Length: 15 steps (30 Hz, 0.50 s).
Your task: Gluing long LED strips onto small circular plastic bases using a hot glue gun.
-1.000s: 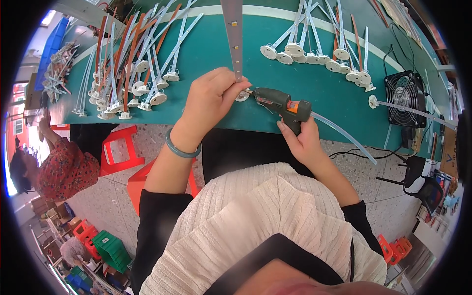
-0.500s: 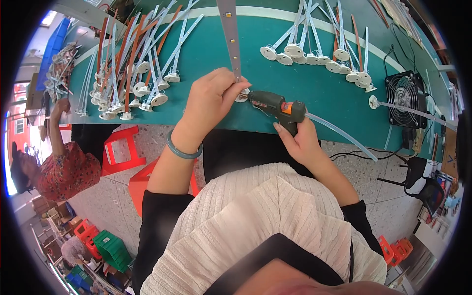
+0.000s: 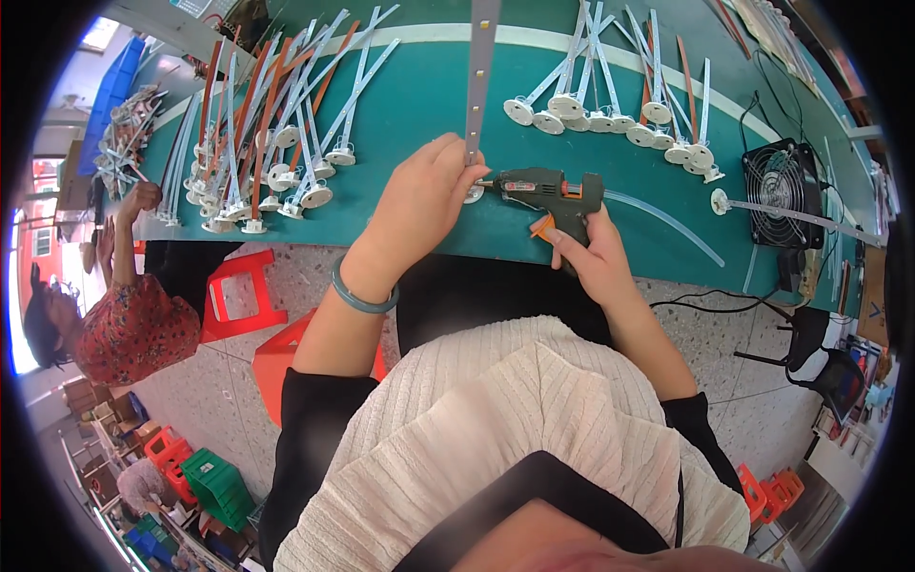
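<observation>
My left hand (image 3: 424, 195) pinches the lower end of an upright LED strip (image 3: 478, 81). A small white round base (image 3: 474, 194) shows just under the fingertips, mostly covered by the hand. My right hand (image 3: 600, 255) is wrapped round the grip of a dark hot glue gun (image 3: 545, 189) with an orange trigger. The gun lies nearly level, its nozzle by the left fingertips and the base; whether it touches them I cannot tell. A clear glue stick (image 3: 677, 224) curves out of its back over the green table.
LED strips on white bases stand at left (image 3: 257, 143) and at the far right (image 3: 591, 110). A black fan (image 3: 782, 191) sits on the right beside a single lying strip (image 3: 801, 215). At left, another person (image 3: 133, 324) works at the green table (image 3: 391, 114). Red stools (image 3: 243, 296) stand below.
The LED strip has shifted right and stands straighter. The glue gun has rolled and levelled out, moving slightly right, so its orange trigger now shows. My left hand still pinches the strip.
</observation>
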Tool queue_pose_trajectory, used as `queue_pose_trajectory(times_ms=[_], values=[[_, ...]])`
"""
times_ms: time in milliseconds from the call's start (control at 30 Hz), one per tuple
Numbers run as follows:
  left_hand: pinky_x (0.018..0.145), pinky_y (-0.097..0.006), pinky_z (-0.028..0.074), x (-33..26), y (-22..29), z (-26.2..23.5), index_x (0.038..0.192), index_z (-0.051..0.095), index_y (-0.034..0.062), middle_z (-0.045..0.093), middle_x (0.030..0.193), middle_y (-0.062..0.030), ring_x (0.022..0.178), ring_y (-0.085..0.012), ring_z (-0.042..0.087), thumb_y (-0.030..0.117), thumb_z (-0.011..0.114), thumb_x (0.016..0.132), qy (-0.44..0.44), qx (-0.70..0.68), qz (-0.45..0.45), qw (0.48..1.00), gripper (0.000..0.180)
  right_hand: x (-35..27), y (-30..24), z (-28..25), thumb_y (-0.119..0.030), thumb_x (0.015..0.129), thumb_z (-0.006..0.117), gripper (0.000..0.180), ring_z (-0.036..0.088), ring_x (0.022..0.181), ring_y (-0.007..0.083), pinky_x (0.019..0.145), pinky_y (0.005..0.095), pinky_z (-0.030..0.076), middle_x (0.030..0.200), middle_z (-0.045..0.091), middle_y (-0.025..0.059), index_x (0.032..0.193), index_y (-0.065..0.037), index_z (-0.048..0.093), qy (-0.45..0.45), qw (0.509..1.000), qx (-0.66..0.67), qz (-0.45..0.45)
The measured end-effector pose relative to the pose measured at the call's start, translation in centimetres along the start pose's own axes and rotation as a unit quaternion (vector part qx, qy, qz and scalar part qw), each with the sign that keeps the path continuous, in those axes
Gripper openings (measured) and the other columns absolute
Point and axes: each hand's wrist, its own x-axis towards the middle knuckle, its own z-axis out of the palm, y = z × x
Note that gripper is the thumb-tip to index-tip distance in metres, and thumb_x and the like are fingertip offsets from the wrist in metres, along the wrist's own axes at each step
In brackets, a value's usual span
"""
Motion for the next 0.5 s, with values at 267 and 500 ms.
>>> queue_pose_trajectory(times_ms=[267, 500], values=[[0.077, -0.043, 0.050, 0.89, -0.39, -0.01, 0.103, 0.055, 0.0002, 0.059, 0.095, -0.0162, 0.088, -0.0357, 0.061, 0.000, 0.055, 0.095, -0.048, -0.102, -0.001, 0.994, 0.009, -0.45, 0.11, -1.10, -0.004, 0.095, 0.060, 0.049, 0.057, 0.066, 0.0114, 0.061, 0.0244, 0.049, 0.114, 0.067, 0.0183, 0.139, 0.000, 0.040, -0.016, 0.994, 0.111, 0.009], [0.074, -0.035, 0.052, 0.75, -0.07, 0.64, 0.106, 0.061, -0.0014, 0.062, 0.094, -0.0136, 0.083, -0.0269, 0.067, -0.005, 0.054, 0.095, -0.007, -0.087, -0.022, 0.996, 0.013, -0.80, 0.27, -0.78, -0.006, 0.096, 0.060, 0.047, 0.056, 0.066, 0.0113, 0.060, 0.0245, 0.048, 0.110, 0.065, 0.0153, 0.138, 0.000, 0.040, 0.002, 0.999, 0.052, -0.011]])
